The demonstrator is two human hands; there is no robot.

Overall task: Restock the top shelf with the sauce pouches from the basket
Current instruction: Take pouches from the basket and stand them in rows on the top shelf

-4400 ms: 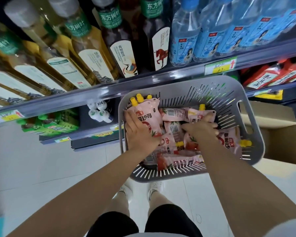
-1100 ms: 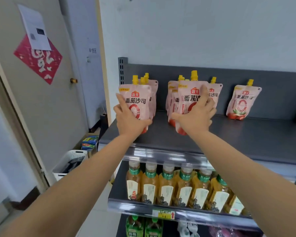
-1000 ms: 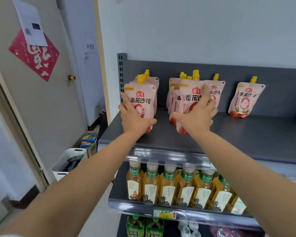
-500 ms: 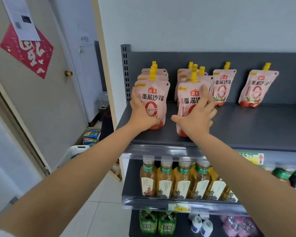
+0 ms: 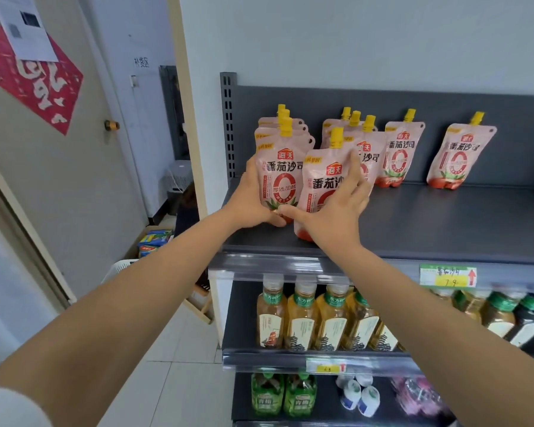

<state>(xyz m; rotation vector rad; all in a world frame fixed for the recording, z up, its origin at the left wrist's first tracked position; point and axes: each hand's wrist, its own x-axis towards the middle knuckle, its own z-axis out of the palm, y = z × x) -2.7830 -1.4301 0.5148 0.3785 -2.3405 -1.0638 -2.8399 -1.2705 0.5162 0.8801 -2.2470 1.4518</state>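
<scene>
Right pouch [image 5: 322, 183] shifted left, touching left pouch [image 5: 282, 177].

Eleven pink stand-up sauce pouches with yellow caps [image 5: 458, 155] on the dark grey metal top shelf [image 5: 444, 223], counting by caps: four at the left, five in the middle cluster, two singles to the right. Two bare hands, left [image 5: 252, 200] and right [image 5: 336, 211], one on each front pouch. Four amber tea bottles with green neck bands [image 5: 301, 318] in the front row below, two green bottles [image 5: 284, 394] lower still.
</scene>
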